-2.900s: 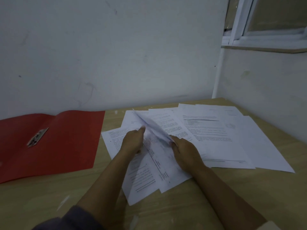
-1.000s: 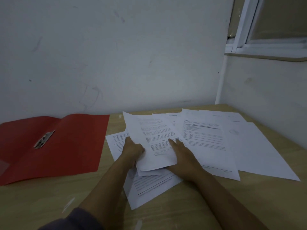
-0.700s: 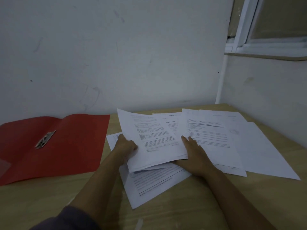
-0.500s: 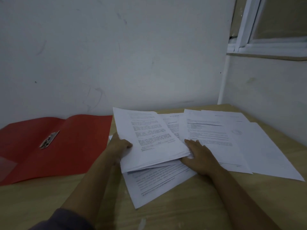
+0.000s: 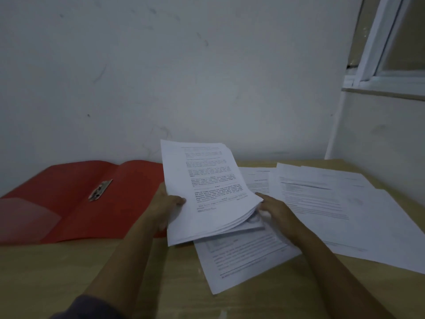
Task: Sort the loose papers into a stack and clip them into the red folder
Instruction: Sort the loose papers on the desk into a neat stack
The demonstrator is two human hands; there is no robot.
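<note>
Nearest, a wooden tabletop [image 5: 69,272] with two bare forearms reaching forward across it. One printed sheet [image 5: 241,256] lies flat just beyond them, partly under what the hands hold. The left hand [image 5: 165,208] pinches the left edge of a stack [image 5: 207,192] of printed pages, thumb on top and fingers beneath. The right hand [image 5: 276,210] has its fingers curled round the stack's lower right corner. A second ago these pages rested on the tabletop with the hands pressing on them; since then they have been lifted clear and tilted up towards the viewer, and their lower edges fan out unevenly. This suggests a first batch is gathered but not yet squared. To the left lies the red folder [image 5: 69,203], open and flat, its metal clip [image 5: 100,189] bare near the centre fold, with nothing filed in it. To the right, more loose papers [image 5: 333,203] overlap on the tabletop, not yet collected. Judging from this, the sorting is only partly done, and clipping has not begun. Behind is a plain pale wall [image 5: 207,77], with a window [image 5: 391,54] at the upper right.
</note>
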